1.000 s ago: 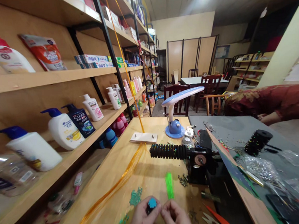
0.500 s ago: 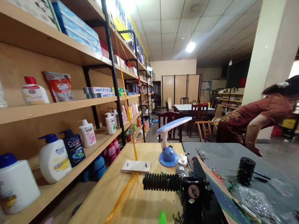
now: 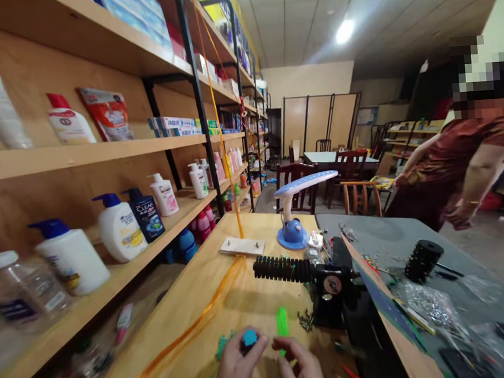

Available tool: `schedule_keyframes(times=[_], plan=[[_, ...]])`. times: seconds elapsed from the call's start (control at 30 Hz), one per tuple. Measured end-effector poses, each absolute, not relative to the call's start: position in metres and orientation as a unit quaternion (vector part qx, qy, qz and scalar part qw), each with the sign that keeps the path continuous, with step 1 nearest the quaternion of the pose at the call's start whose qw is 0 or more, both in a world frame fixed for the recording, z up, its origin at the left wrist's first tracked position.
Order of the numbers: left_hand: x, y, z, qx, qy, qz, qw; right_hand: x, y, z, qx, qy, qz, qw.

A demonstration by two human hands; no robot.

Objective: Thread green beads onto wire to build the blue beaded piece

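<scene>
My left hand [image 3: 237, 367] is at the bottom middle, fingers wrapped round a small dark piece with a bright blue top [image 3: 250, 337]; its exact kind does not show. Just right of it, my right hand [image 3: 302, 365] has loosely curled fingers, with a gap between thumb and forefinger and nothing visible in it. Green strips [image 3: 282, 321] lie on the wooden table [image 3: 202, 342] beyond that hand. Small teal bits [image 3: 223, 345] are scattered left of my left hand. A bundle of orange strands [image 3: 192, 321] runs across the table to a white plate [image 3: 242, 246].
A black machine with a ridged roller [image 3: 282, 269] stands ahead, near a blue desk lamp [image 3: 293, 234]. Small metal pieces [image 3: 305, 320] lie beside it. Red-handled scissors [image 3: 355, 376] are at lower right. Shelves of bottles [image 3: 120, 226] line the left; a person [image 3: 469, 156] stands at right.
Both my hands have come into view at the bottom, the left one holding the blue-topped piece. My view has tilted down. The person at right has straightened up from bending.
</scene>
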State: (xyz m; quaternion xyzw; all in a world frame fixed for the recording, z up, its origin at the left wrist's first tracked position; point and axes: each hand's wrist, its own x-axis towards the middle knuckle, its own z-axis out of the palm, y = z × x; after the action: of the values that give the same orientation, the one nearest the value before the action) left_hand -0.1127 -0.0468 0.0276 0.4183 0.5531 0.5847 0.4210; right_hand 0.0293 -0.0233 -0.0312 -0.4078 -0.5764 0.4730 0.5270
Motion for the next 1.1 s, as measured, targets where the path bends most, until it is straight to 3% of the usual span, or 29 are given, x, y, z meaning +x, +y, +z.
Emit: schedule_keyframes(times=[0.13,0.27,0.47,0.7,0.93,1.1], plan=[[-0.112,-0.047,0.030,0.431,0.540,0.580,0.431,0.016,-0.026,-0.021,-0.362,-0.462,0.635,0.502],[-0.114,-0.046,0.022,0.448,0.538,0.569,0.431,0.019,-0.024,-0.012,-0.364,-0.422,0.672,0.488],[-0.113,-0.050,0.009,0.482,0.493,0.502,0.523,0.034,-0.022,-0.001,-0.344,-0.349,0.734,0.470],[-0.113,-0.050,0.010,0.469,0.482,0.499,0.547,0.037,-0.022,-0.011,-0.341,-0.293,0.742,0.497],[-0.112,-0.051,0.012,0.419,0.497,0.524,0.550,0.042,-0.032,-0.026,-0.379,-0.424,0.621,0.540],[-0.108,-0.050,0.000,0.353,0.486,0.535,0.593,0.034,-0.040,-0.040,-0.394,-0.466,0.611,0.505]])
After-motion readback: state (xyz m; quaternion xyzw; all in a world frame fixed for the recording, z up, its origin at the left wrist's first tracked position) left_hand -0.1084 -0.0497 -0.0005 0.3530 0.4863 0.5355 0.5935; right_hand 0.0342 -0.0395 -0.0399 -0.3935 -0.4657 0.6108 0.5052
